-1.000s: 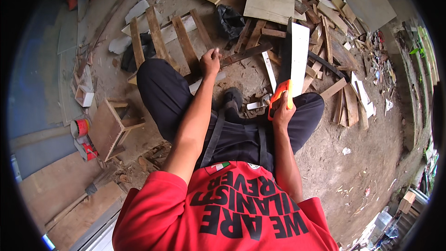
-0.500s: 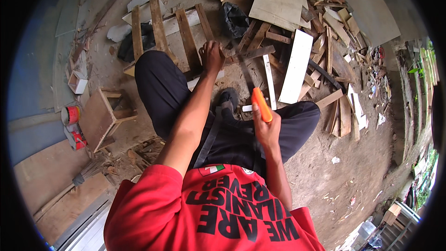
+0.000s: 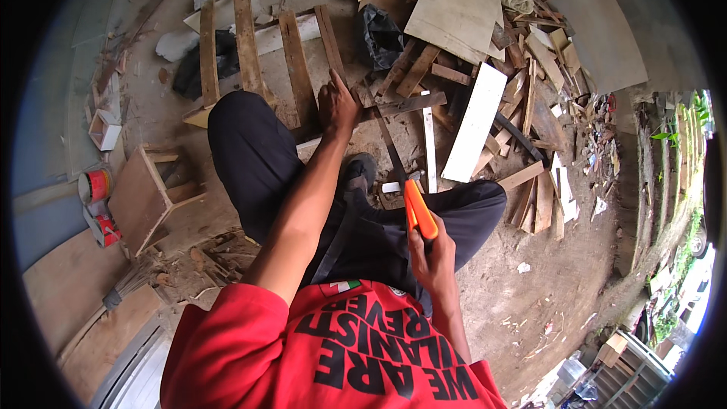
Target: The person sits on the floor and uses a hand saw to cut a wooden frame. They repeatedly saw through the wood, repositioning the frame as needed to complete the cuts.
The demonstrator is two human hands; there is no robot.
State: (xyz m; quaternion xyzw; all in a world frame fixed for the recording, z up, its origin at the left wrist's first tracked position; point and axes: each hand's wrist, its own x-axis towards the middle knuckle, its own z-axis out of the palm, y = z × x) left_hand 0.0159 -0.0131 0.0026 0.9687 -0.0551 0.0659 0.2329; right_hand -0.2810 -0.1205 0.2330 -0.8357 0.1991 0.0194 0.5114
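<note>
Saw (image 3: 413, 198) now clear of the white board (image 3: 475, 125), blade reaching the wood strip (image 3: 413, 104).
Right hand (image 3: 433, 257) grips its handle; left hand (image 3: 338, 110) beside strip's left end, can't tell its grip. Looks lined up; contact unclear.

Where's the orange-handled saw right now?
In the head view, the orange-handled handsaw is just right of centre, gripped in the right hand, its blade slanting up and leftward near the left hand.

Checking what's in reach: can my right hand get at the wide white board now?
Probably not without freeing it: your right hand holds the orange saw handle, though the wide white board looks uncovered.
</note>
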